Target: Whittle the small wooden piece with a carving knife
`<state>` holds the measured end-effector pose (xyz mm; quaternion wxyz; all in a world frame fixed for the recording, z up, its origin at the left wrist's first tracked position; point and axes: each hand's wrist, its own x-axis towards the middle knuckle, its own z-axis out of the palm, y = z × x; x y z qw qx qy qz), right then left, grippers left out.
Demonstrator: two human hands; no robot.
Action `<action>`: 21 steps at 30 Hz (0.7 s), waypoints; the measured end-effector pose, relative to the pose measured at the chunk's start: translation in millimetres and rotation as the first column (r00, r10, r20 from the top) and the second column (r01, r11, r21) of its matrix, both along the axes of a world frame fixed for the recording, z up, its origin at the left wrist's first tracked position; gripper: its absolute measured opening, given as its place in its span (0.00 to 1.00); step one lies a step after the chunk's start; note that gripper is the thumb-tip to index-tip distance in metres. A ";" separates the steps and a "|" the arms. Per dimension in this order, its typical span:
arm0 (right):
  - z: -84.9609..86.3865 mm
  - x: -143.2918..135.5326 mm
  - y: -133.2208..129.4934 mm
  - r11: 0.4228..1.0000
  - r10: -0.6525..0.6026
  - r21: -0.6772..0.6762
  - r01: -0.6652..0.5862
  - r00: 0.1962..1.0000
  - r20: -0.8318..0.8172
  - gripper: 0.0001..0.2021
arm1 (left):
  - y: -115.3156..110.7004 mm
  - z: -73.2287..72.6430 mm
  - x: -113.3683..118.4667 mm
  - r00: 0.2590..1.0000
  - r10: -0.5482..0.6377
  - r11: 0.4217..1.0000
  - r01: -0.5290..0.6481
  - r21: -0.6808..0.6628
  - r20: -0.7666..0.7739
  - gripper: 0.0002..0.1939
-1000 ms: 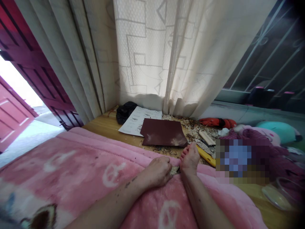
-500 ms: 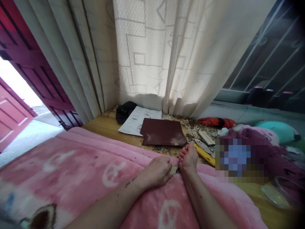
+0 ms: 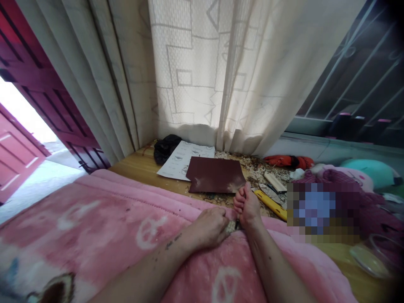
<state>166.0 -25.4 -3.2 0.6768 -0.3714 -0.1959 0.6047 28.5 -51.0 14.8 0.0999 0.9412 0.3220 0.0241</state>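
Note:
Both of my hands are over a pink patterned blanket (image 3: 120, 210), close together. My left hand (image 3: 213, 225) is closed, with a small pale, rough piece (image 3: 231, 227) showing beside its fingers, toward the right hand. My right hand (image 3: 248, 206) is closed too, its fingers curled toward the palm; a small dark bit shows under it, and what it grips is hidden. Just beyond the hands lies a dark brown sheet (image 3: 216, 174), overlapping a white printed sheet (image 3: 186, 160). A yellow cutter (image 3: 270, 204) lies right of my right hand.
Shavings (image 3: 252, 164) cover part of the wooden surface (image 3: 135, 168). A black bag (image 3: 167, 147) is at the back left; a red item (image 3: 288, 161), a cream-coloured tool (image 3: 275, 183), purple fabric (image 3: 353, 202) and a clear round container (image 3: 369, 261) are at the right.
My right hand has turned slightly and shifted a little left and up. My left hand stays nearly in place, still closed.

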 end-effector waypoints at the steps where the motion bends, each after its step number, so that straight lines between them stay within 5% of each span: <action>1: -0.1 1.5 -0.5 1.000 0.022 0.005 -0.022 0.999 -0.030 0.21 | 0.3 0.3 -0.1 1.000 0.000 1.000 0.000 -0.008 0.002 0.10; 11: 3.9 8.1 -5.4 0.986 -0.163 0.030 0.166 0.984 -0.077 0.20 | 1.8 -1.3 -0.9 1.000 0.014 1.000 -0.013 -0.024 0.021 0.08; 21: 1.9 6.5 -3.3 0.986 -0.161 0.031 0.161 0.987 -0.024 0.21 | 4.4 -8.4 -3.3 0.999 0.011 1.000 -0.011 -0.013 0.031 0.09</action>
